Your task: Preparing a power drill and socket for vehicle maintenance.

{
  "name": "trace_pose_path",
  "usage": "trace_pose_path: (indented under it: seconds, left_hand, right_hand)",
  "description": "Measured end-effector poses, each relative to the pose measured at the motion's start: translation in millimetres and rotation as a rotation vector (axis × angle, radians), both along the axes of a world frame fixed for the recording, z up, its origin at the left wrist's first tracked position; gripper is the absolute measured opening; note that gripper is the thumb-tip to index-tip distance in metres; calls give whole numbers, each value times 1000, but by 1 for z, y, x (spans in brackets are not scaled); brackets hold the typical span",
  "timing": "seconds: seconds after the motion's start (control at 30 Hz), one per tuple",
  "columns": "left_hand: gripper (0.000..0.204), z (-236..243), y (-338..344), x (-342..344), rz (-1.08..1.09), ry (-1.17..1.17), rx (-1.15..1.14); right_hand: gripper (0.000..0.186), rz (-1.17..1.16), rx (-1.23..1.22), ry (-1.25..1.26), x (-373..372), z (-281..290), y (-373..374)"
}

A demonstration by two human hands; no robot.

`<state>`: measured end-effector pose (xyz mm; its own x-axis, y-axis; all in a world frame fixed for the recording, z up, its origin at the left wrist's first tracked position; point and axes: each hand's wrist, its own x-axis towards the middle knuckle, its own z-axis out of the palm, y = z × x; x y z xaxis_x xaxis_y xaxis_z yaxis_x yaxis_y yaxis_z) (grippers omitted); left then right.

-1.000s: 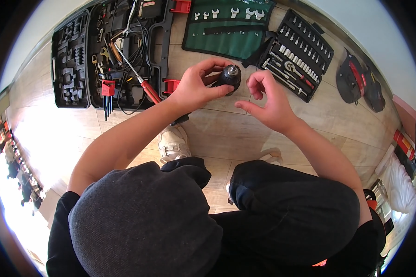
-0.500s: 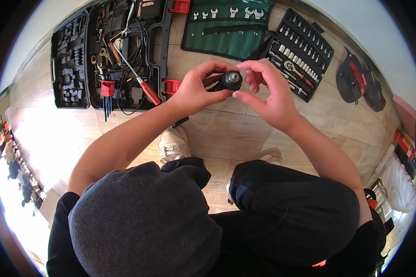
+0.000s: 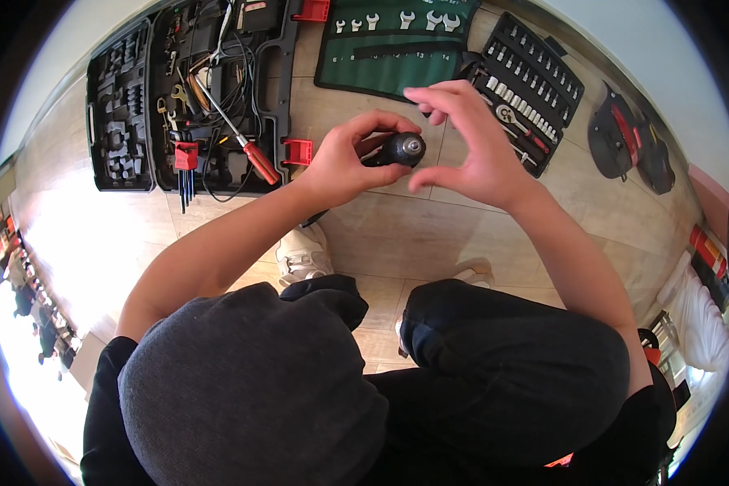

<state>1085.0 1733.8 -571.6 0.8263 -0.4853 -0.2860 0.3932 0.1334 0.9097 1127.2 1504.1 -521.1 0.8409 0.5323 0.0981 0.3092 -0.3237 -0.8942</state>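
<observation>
A black drill-like tool [image 3: 397, 151] is held above a pale plank floor [image 3: 373, 243], which is bounded at the far right by a white wall [image 3: 656, 57]. At the far left an open black tool case [image 3: 284, 73] is set down; to its right a green wrench roll [image 3: 381, 77] is spread, followed by an opened black socket case [image 3: 576, 101]. The right hand [image 3: 482, 154] is held just right of the tool, its thumb and fingers parted. The tool is clamped by the left hand [image 3: 340, 158], fingers along the far side and thumb on the near side, its front end left protruding rightward from the grip. Its long axis is seen foreshortened, rising rightward out of the palm, with the rear hidden. The round nose is pointed upward and slightly right, its small metal tip [image 3: 414, 147] turned toward the camera.
</observation>
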Motion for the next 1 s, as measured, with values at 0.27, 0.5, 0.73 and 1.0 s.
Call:
trace_pose_path:
  seconds: [0.27, 0.5, 0.73, 1.0]
  left_hand:
    - [48, 2, -2, -2, 2, 46, -18]
    - [47, 3, -7, 1, 9, 62, -10]
    - [47, -1, -1, -4, 25, 73, -7]
    - [49, 0, -3, -3, 3, 38, -13]
  right_hand:
    - [70, -35, -52, 2, 7, -7, -24]
    - [68, -242, -100, 161, 14, -25, -43]
    - [71, 33, 36, 80, -6, -15, -4]
    - [78, 56, -9, 102, -1, -9, -19]
